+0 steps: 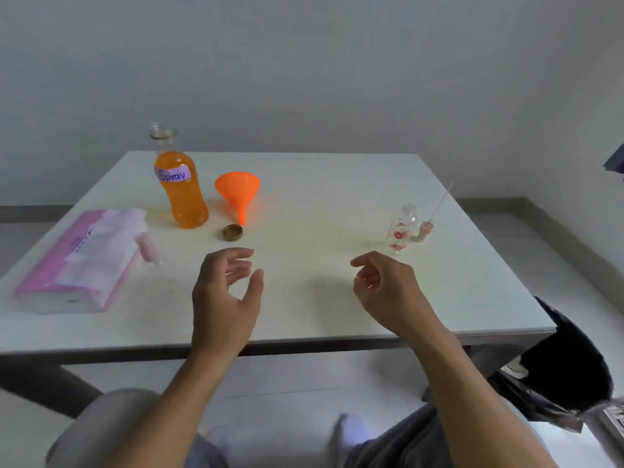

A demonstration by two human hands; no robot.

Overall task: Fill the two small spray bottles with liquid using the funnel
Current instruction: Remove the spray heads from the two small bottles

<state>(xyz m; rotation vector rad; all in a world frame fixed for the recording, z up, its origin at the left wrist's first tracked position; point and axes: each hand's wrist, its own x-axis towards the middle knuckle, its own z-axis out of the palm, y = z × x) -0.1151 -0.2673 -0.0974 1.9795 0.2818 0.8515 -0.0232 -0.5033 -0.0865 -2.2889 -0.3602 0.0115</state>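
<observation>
White table viewed from above. Left hand at centre, hovering over the surface, fingers spread wide and curved, holding nothing. Right hand at 3 o'clock of the left, fingers loosely curled, empty. Large bottle of orange liquid, labelled "Spray", uncapped, upright at 11 o'clock. Orange funnel just beside it, tilted on its rim, spout toward the gold cap lying at 12 o'clock. Small clear spray bottle with red flowers upright at 2 o'clock, open-necked; pump head with dip tube touching or just beside it. Pink tissue pack at 9 o'clock, a small pink bottle-like item lying against it, too blurred to identify.
</observation>
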